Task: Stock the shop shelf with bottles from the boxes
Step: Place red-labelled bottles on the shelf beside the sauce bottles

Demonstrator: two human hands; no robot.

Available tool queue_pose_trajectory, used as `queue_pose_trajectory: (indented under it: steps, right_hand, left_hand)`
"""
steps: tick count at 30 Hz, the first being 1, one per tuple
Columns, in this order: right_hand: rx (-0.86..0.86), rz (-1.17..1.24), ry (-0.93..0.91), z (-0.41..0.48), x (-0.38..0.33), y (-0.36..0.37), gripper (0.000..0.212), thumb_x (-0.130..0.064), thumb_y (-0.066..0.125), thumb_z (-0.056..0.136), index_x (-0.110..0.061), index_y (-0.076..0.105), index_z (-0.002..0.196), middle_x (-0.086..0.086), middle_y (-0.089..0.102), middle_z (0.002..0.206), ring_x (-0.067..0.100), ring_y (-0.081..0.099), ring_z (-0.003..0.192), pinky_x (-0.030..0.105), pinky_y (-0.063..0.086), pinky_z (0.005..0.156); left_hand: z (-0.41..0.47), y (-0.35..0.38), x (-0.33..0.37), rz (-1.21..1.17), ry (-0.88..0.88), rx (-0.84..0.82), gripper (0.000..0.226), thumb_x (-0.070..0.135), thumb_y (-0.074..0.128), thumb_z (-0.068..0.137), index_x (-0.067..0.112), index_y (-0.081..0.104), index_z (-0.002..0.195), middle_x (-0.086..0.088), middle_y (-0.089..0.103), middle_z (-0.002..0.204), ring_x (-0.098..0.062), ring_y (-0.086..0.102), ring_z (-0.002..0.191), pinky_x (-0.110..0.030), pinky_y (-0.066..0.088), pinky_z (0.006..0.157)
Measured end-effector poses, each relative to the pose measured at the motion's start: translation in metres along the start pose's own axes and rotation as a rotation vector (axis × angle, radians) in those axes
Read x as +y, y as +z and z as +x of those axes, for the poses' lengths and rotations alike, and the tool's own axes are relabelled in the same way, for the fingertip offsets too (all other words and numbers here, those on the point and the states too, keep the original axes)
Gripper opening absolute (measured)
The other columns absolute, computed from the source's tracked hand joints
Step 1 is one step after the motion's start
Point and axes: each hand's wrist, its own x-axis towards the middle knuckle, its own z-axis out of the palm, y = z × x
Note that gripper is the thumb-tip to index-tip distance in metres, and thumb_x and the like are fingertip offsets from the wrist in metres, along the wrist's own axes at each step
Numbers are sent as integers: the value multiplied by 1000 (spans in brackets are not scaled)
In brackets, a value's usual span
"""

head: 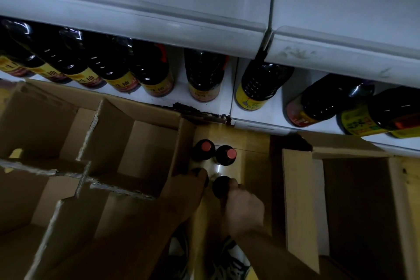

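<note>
Several dark bottles stand on the floor between two cardboard boxes. Two of them show red caps: one bottle [204, 149] and its neighbour [227, 154]. My left hand [186, 191] grips the top of a third bottle, mostly hidden beneath it. My right hand [244, 209] grips the top of a fourth dark bottle [221, 186]. The white bottom shelf [256, 118] holds a row of dark sauce bottles [156, 70] with yellow and red labels.
A large open box with cardboard dividers [86, 143] fills the left. Another open box [354, 200] stands at the right. The shelf above [159, 13] overhangs the bottle row. My shoes [227, 257] show near the bottom edge.
</note>
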Motion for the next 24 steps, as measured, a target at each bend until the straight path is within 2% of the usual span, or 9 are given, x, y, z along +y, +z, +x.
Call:
queue_pose_trajectory:
  steps: [2, 5, 6, 8, 10, 12, 15, 20, 24]
  right_hand:
    - [1, -7, -3, -9, 2, -6, 39, -16, 48, 105, -20, 40, 143, 2, 64, 124, 23, 67, 111, 33, 57, 85]
    - [23, 7, -4, -23, 4, -16, 36, -22, 51, 104, -21, 43, 139, -1, 65, 119, 20, 67, 107, 31, 54, 78]
    - [32, 12, -4, -29, 3, -20, 35, -24, 51, 104, -22, 43, 138, -1, 65, 117, 19, 67, 105, 31, 53, 76]
    - [51, 21, -4, -40, 3, -28, 33, -26, 49, 104, -22, 44, 137, -2, 65, 115, 19, 67, 103, 31, 53, 75]
    - [69, 28, -2, -50, 3, -36, 31, -27, 47, 104, -23, 46, 135, -2, 65, 116, 19, 64, 107, 32, 52, 76]
    - [70, 36, 5, -60, 3, -46, 30, -27, 45, 104, -22, 45, 134, -2, 64, 119, 20, 62, 111, 32, 49, 75]
    - [79, 51, 10, -76, 2, -63, 27, -30, 44, 104, -23, 46, 131, -1, 63, 119, 20, 61, 113, 32, 51, 79]
    - [107, 74, -7, -108, 0, -97, 27, -36, 45, 106, -24, 48, 130, -3, 63, 114, 15, 62, 105, 28, 53, 76]
    - [119, 81, -13, -134, -6, -127, 27, -37, 46, 106, -23, 49, 129, -3, 65, 112, 14, 63, 99, 26, 53, 73]
  left_hand:
    - [-8, -8, 4, -59, -4, 6, 39, 32, 70, 93, 16, 60, 127, -4, 70, 90, -21, 68, 64, -31, 43, 49]
    - [-22, -25, 10, -15, 7, 58, 43, 38, 90, 69, 22, 70, 103, 1, 63, 65, -14, 59, 43, -24, 27, 39]
    - [-27, -30, 14, -24, -10, 19, 41, 39, 86, 76, 22, 68, 109, 1, 65, 69, -16, 61, 47, -25, 28, 42]
    - [-38, -39, 19, -55, -30, 37, 37, 34, 58, 101, 21, 53, 135, -3, 70, 95, -24, 69, 71, -28, 33, 53]
    - [-45, -45, 24, -51, -34, 82, 39, 32, 43, 108, 22, 42, 145, -4, 67, 108, -26, 69, 83, -30, 33, 57]
    - [-53, -61, 31, -39, -54, 105, 39, 32, 41, 108, 22, 40, 145, -3, 66, 112, -26, 69, 88, -31, 35, 62]
    - [-63, -84, 40, -109, -78, 21, 33, 31, 43, 108, 23, 40, 140, -2, 64, 114, -25, 68, 92, -32, 35, 65]
    - [-89, -122, 48, -153, -70, 19, 26, 30, 42, 108, 22, 43, 133, -2, 64, 110, -24, 66, 87, -31, 29, 55]
    - [-110, -160, 53, -145, -51, 29, 26, 32, 44, 107, 21, 45, 131, -3, 65, 109, -25, 66, 86, -31, 35, 57]
